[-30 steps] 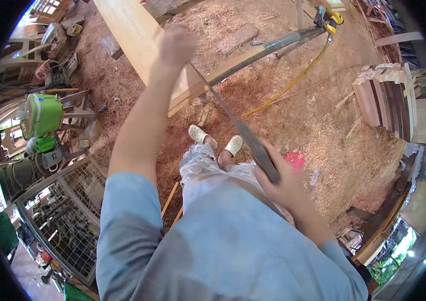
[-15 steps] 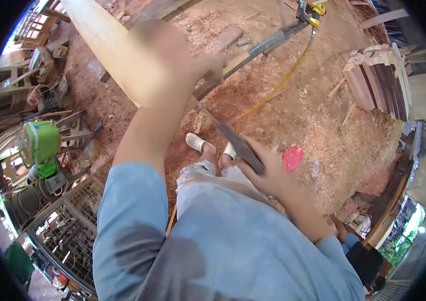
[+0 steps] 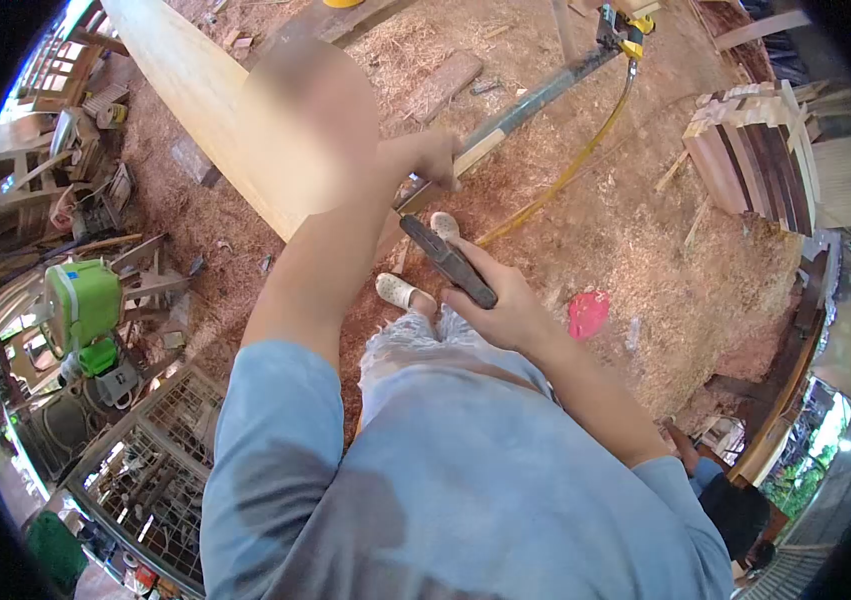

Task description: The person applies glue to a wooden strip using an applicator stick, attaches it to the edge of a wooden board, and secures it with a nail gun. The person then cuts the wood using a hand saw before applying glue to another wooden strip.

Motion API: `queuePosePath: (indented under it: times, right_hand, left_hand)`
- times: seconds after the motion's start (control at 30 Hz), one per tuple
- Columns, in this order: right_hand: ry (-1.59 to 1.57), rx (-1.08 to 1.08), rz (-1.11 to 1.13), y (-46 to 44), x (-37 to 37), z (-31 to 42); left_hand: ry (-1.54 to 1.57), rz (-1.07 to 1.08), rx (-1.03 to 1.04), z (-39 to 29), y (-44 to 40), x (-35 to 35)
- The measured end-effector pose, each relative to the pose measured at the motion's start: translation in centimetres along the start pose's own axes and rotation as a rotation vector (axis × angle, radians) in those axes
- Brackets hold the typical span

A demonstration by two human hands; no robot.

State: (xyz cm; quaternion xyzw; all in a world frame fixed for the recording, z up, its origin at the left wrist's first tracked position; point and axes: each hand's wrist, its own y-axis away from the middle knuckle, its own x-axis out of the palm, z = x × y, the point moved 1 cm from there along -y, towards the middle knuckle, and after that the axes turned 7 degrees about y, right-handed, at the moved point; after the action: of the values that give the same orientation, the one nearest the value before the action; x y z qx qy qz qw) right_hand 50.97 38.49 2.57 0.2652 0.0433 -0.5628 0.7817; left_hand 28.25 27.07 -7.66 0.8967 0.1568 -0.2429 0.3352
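My right hand [image 3: 510, 310] is closed round the thick end of a dark, elongated tool [image 3: 448, 262], whose other end points up and left toward the wood. My left hand [image 3: 430, 160] is at the near end of a long beam [image 3: 515, 120], by the board; its fingers are partly hidden and soft in detail, so their grip is unclear. A wide pale board [image 3: 195, 95] runs from the top left down to my left forearm. A round blurred patch covers part of the board.
A yellow tool [image 3: 631, 45] with a yellow hose [image 3: 585, 150] sits at the beam's far end. Stacked boards [image 3: 750, 165] stand right, a green container [image 3: 83, 300] and wire cage [image 3: 145, 480] left. Another person [image 3: 730, 510] is at the lower right. Wood shavings cover the ground.
My left hand has moved right, from over the board to the beam. My right hand has moved up and left with the dark tool. The other person has come into view.
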Motion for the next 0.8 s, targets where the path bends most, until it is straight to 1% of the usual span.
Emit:
queuePosePath:
  times: [0.03, 0.1, 0.17, 0.27, 0.33, 0.37, 0.43, 0.47, 0.5, 0.57, 0.6, 0.67, 0.7, 0.73, 0.8]
  right_hand:
    - [-0.008, 0.027, 0.024, 0.1, -0.5, 0.3]
    - [0.050, 0.037, 0.068, 1.1, -1.6, 1.8]
    - [0.122, -0.008, 0.049, 4.8, -3.3, 2.3]
    - [0.146, 0.025, 0.046, 9.7, -6.0, 1.6]
    - [0.140, 0.050, 0.051, 9.3, -5.6, 1.3]
    - [0.146, 0.064, 0.044, 6.9, -4.3, 0.7]
    - [0.140, 0.088, 0.043, 2.7, -1.7, -1.6]
    - [0.097, 0.083, 0.015, 1.8, -1.5, -1.9]
    - [0.055, 0.077, -0.013, 0.9, -1.2, -2.1]
    - [-0.054, 0.040, -0.083, 2.9, -2.5, -2.7]
    - [-0.086, 0.077, -0.099, 3.8, -4.6, -3.2]
    - [-0.163, 0.192, -0.140, 6.3, -8.9, -4.9]
    - [-0.210, 0.270, -0.167, 7.9, -11.1, -6.0]
    - [-0.272, 0.257, -0.210, 8.9, -12.9, -6.8]
    - [-0.398, 0.185, -0.331, 10.2, -15.8, -7.7]
  left_hand:
    - [0.006, -0.012, -0.001, -0.1, -0.2, -0.1]
    - [-0.032, 0.030, -0.020, 0.5, -0.6, 0.2]
    - [-0.043, 0.023, -0.003, 1.6, -1.4, 0.6]
    - [-0.003, 0.052, 0.005, 1.3, -1.3, 0.7]
    - [-0.016, 0.052, 0.024, 0.9, -1.0, 0.8]
    - [-0.019, 0.064, 0.031, 1.0, -1.0, 1.1]
    - [0.012, -0.022, 0.090, 1.5, -1.6, 0.3]
    - [-0.003, -0.033, 0.089, 1.2, -1.4, -0.8]
    - [0.085, -0.218, 0.035, 0.5, -0.3, -1.9]
    - [0.379, -0.447, -0.100, -2.1, 3.5, -3.9]
    - [0.241, -0.732, 0.110, -2.0, 4.7, -4.1]
    - [0.477, -0.967, 0.142, -0.6, 8.3, -4.1]
    - [0.436, -1.024, 0.141, 0.0, 11.2, -4.4]
    - [0.433, -1.066, 0.093, 1.3, 13.2, -3.7]
    - [0.484, -1.116, -0.103, 6.1, 16.4, 0.6]
